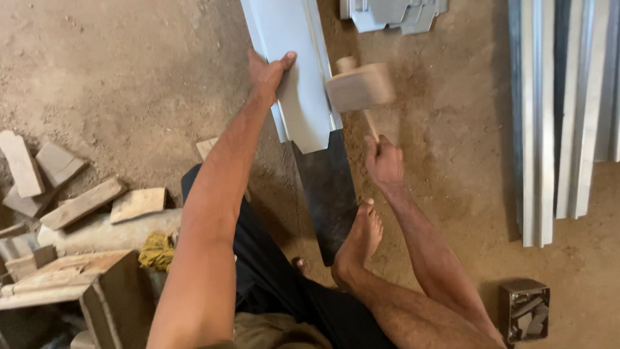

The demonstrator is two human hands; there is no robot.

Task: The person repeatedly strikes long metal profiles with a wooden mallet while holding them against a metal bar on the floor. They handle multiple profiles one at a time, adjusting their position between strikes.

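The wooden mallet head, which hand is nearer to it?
Right. The right hand grips the handle just below the wooden mallet head; the left hand presses the metal sheet beside it.

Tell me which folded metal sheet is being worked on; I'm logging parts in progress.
The pale channel at top centre: the left hand steadies its edge, the right hand swings a wooden mallet over it. The long sections at right lie untouched.
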